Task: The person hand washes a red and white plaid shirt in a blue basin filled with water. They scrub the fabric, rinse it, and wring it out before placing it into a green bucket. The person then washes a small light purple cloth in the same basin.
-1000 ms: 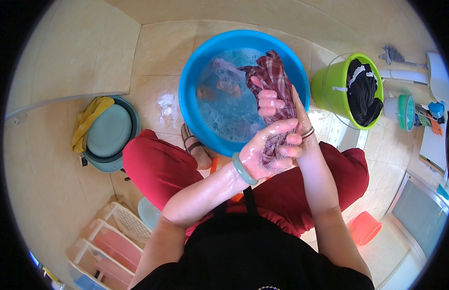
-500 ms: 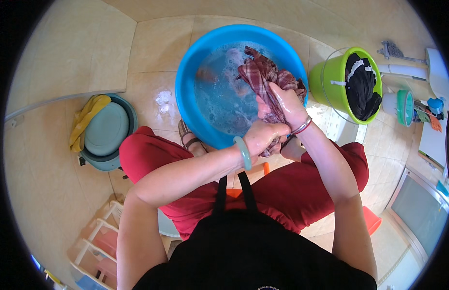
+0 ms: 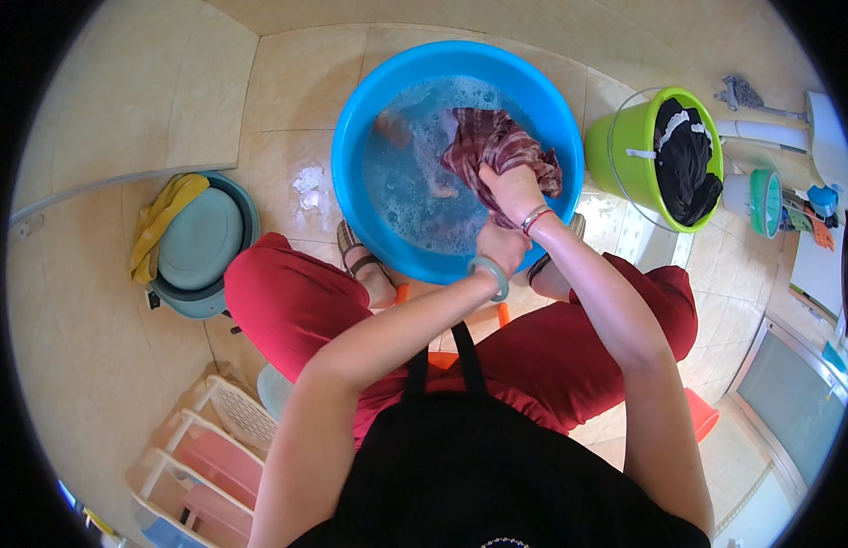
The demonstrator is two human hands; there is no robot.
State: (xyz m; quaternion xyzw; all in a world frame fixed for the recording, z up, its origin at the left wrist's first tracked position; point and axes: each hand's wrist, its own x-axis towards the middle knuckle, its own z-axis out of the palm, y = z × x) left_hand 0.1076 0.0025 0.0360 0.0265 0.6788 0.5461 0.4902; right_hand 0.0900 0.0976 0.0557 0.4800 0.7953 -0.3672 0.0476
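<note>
A wet maroon plaid cloth (image 3: 493,146), bunched up, is over the right side of a large blue basin (image 3: 347,173) of soapy water. My right hand (image 3: 515,194) grips the middle of the cloth, fingers wrapped round it. Just nearer to me, my left hand (image 3: 502,245) is closed round the cloth's lower end by the basin's near rim; its fingertips are partly hidden. Foam floats on the water, and a pale pinkish shape (image 3: 440,190) shows under the surface, too blurred to name.
On the right stands a green bucket (image 3: 616,155) with dark clothes (image 3: 684,164). At left are stacked grey-green basins (image 3: 201,239) with a yellow cloth (image 3: 159,228). A white rack (image 3: 191,457) stands lower left. My sandalled feet flank the basin's near side.
Both hands have moved forward and lower over the basin with the cloth. The cloth, stretched and twisted before, now spreads in a looser bunch near the water.
</note>
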